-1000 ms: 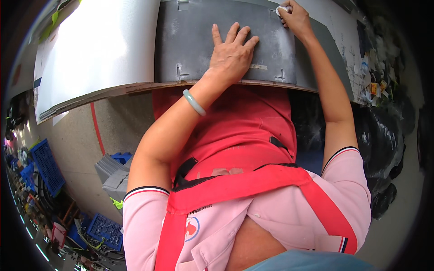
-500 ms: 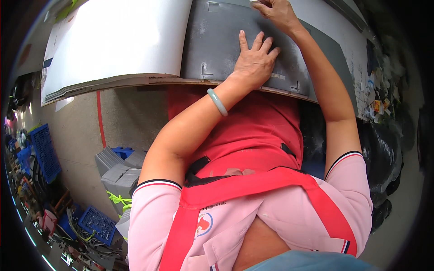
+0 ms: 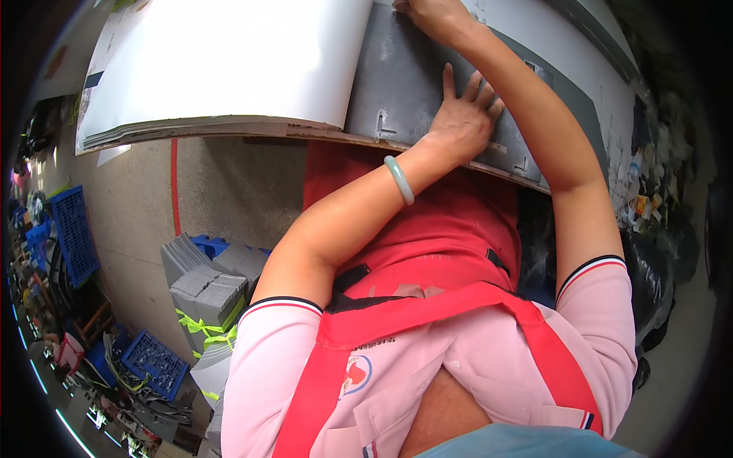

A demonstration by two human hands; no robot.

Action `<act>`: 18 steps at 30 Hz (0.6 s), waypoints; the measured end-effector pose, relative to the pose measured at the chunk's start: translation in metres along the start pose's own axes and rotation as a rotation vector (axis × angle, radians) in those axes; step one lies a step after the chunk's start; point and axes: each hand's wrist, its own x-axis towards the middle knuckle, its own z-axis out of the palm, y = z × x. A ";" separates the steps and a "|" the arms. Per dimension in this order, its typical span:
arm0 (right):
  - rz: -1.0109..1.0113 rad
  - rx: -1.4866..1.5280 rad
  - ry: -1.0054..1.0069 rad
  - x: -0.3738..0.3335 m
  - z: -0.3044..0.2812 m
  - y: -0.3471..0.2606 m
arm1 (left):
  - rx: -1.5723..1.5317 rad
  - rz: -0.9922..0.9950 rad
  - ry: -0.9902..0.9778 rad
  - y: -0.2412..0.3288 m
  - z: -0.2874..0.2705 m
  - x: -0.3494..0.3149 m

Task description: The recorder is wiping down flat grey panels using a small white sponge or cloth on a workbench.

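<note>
A dark grey board (image 3: 393, 84) with small L-shaped corner slots lies on the workbench. My left hand (image 3: 464, 126) rests flat on it, fingers spread, with a pale green bangle on the wrist. Beyond it, my right hand (image 3: 437, 17) is at the top edge of the view, over the far part of the board. Its fingertips are pinched together and partly cut off by the frame, so what is between them cannot be made out. Left of the board lies a stack of large white sheets (image 3: 229, 65).
Bundles of grey sheets (image 3: 202, 294) tied with bright yellow-green strips stand on the floor at left. Farther left are blue plastic crates (image 3: 74, 233). Black plastic bags (image 3: 649, 282) lie at the right. The bench's front edge (image 3: 321, 135) runs before my body.
My right hand has moved left across the far part of the board. My left hand stays spread on the board. The whole view has shifted slightly.
</note>
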 end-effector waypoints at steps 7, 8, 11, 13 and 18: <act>0.483 0.512 -0.051 -0.011 -0.034 -0.019 | 0.037 -0.011 -0.059 -0.001 0.000 -0.002; 0.486 0.509 -0.050 -0.012 -0.029 -0.017 | 0.036 0.000 -0.036 0.000 -0.001 -0.001; 0.608 0.678 0.063 -0.015 -0.016 -0.023 | 0.004 0.024 -0.004 0.001 -0.003 -0.001; 0.637 0.566 0.044 -0.013 -0.016 -0.036 | 0.048 0.018 -0.047 0.001 -0.003 -0.002; 0.642 0.527 -0.016 -0.008 -0.017 -0.034 | 0.054 0.053 0.000 0.000 0.002 -0.002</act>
